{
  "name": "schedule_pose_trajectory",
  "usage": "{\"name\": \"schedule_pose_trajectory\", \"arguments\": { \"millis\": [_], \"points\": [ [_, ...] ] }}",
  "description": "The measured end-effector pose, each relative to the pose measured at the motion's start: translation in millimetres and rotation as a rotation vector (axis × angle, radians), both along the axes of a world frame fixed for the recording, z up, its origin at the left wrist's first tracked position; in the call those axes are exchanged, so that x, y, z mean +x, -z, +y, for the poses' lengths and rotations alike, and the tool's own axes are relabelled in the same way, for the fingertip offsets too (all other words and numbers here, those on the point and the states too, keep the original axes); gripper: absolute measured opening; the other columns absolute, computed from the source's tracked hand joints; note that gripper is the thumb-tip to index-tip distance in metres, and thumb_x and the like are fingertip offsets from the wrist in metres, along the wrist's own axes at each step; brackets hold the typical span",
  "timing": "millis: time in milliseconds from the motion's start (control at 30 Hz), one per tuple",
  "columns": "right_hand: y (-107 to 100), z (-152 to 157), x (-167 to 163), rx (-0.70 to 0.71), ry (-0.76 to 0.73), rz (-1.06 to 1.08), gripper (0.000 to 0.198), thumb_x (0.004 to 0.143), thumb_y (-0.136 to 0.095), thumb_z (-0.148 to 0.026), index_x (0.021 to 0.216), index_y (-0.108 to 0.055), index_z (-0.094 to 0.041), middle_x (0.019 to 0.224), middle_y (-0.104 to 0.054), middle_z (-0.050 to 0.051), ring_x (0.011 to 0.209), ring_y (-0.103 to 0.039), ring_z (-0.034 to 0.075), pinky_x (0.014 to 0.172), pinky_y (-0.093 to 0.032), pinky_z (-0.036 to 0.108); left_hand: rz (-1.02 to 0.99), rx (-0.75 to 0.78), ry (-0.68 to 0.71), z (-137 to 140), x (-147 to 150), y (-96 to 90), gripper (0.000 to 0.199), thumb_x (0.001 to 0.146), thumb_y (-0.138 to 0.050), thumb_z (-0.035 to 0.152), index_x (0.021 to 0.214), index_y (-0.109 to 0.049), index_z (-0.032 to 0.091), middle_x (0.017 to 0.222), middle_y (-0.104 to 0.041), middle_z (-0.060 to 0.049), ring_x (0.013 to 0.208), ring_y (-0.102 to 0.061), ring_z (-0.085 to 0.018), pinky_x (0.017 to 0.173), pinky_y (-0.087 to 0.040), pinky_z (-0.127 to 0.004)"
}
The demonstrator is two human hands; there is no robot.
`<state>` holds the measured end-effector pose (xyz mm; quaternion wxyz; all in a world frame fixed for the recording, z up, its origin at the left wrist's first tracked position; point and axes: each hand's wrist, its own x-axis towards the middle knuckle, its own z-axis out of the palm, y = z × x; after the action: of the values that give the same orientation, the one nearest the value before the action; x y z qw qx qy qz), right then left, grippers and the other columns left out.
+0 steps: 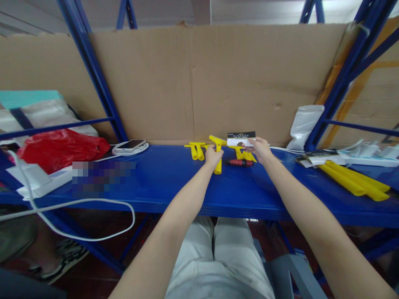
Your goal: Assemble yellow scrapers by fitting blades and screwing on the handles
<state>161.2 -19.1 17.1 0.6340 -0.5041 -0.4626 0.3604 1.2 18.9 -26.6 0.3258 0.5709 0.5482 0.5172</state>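
My left hand (213,156) is closed round the handle of a yellow T-shaped squeegee (218,143), its crosspiece up and its round handle end toward me. Between the fingers of my right hand (261,149) is a black-and-white printed card (238,138), held upright to the right of the squeegee. Two similar yellow squeegees (197,151) lie to the left of my left hand. Below the card are more yellow pieces (239,153), partly hidden by it. A red-and-black screwdriver-like tool (240,162) rests on the blue shelf (174,182) between my hands.
At right lie yellow tubes (352,178), printed cards (324,157) and a white power strip (374,160). A phone (132,144) sits on a coiled white cable at left, near a red plastic bag (62,147). Cardboard (149,83) and blue posts (96,74) stand behind.
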Motion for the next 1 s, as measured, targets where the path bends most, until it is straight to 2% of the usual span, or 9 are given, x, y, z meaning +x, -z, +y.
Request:
{"name": "schedule_pose_trajectory", "arguments": {
  "millis": [167, 300, 500, 600, 667, 767, 867, 1000],
  "points": [
    [-3, -3, 0, -0.001, 0.016, 0.027, 0.012, 0.083, -0.045, -0.011, 0.075, -0.052, -0.018, 0.059, -0.061, -0.001, 0.046, -0.054, 0.008, 0.048, -0.046, 0.019, -0.231, 0.001, -0.063, 6, -3, -5.8, 0.015, 0.075, -0.056, 0.017, 0.088, -0.064, 0.013, 0.078, -0.068, -0.006, 0.074, -0.066, -0.018, 0.067, -0.048, -0.026],
    [-2, -2, 1, -0.009, 0.01, 0.045, 0.012, 0.083, -0.047, -0.012, 0.074, -0.053, -0.017, 0.056, -0.06, 0.0, 0.046, -0.054, 0.009, 0.045, -0.046, 0.019, -0.529, -0.084, -0.13, 5, -7, -15.2, 0.017, 0.084, -0.052, 0.025, 0.091, -0.063, 0.014, 0.071, -0.065, -0.005, 0.068, -0.066, -0.017, 0.062, -0.05, -0.026],
    [-3, -1, 1, 0.001, 0.006, 0.091, 0.017, 0.086, -0.048, -0.014, 0.068, -0.05, -0.016, 0.05, -0.057, -0.001, 0.041, -0.051, 0.007, 0.04, -0.043, 0.015, -0.975, -0.106, -0.122, 1, -8, -25.7, 0.01, 0.088, -0.046, 0.015, 0.089, -0.056, 0.013, 0.062, -0.057, 0.002, 0.053, -0.061, -0.009, 0.059, -0.05, -0.02],
    [-4, 2, 4, 0.017, 0.037, 0.12, 0.021, 0.085, -0.051, -0.017, 0.064, -0.047, -0.017, 0.048, -0.054, -0.003, 0.037, -0.046, 0.006, 0.037, -0.039, 0.015, -1.114, -0.106, -0.116, 0, -8, -28.9, 0.009, 0.09, -0.044, 0.017, 0.092, -0.052, 0.015, 0.062, -0.055, 0.002, 0.049, -0.059, -0.008, 0.057, -0.051, -0.021],
    [-4, 4, 6, 0.032, 0.077, 0.129, 0.025, 0.085, -0.05, -0.018, 0.062, -0.044, -0.018, 0.046, -0.05, -0.004, 0.034, -0.042, 0.005, 0.033, -0.036, 0.015, -1.168, -0.102, -0.127, 0, -9, -30.5, 0.009, 0.091, -0.044, 0.019, 0.094, -0.052, 0.016, 0.064, -0.056, 0.002, 0.054, -0.061, -0.009, 0.058, -0.053, -0.021],
    [-4, 6, 9, 0.04, 0.129, 0.113, 0.029, 0.088, -0.045, -0.017, 0.059, -0.04, -0.019, 0.041, -0.043, -0.006, 0.03, -0.036, 0.005, 0.03, -0.03, 0.016, -1.207, -0.087, -0.162, 0, -12, -31.9, 0.01, 0.09, -0.046, 0.02, 0.097, -0.053, 0.019, 0.075, -0.061, -0.001, 0.072, -0.066, -0.011, 0.064, -0.054, -0.02],
    [-4, 6, 10, 0.036, 0.125, 0.092, 0.029, 0.089, -0.042, -0.017, 0.06, -0.04, -0.019, 0.039, -0.041, -0.006, 0.028, -0.033, 0.005, 0.028, -0.026, 0.017, -1.209, -0.072, -0.176, -2, -13, -32.3, 0.012, 0.089, -0.047, 0.018, 0.099, -0.053, 0.019, 0.093, -0.064, -0.005, 0.089, -0.066, -0.014, 0.07, -0.055, -0.023],
    [-2, 7, 10, 0.038, 0.093, 0.089, 0.03, 0.088, -0.042, -0.018, 0.059, -0.04, -0.019, 0.039, -0.04, -0.006, 0.028, -0.032, 0.005, 0.027, -0.025, 0.017, -1.208, -0.078, -0.164, -4, -13, -32.0, 0.012, 0.09, -0.046, 0.018, 0.1, -0.052, 0.018, 0.103, -0.063, -0.008, 0.095, -0.064, -0.016, 0.075, -0.055, -0.027]
  ]
}}
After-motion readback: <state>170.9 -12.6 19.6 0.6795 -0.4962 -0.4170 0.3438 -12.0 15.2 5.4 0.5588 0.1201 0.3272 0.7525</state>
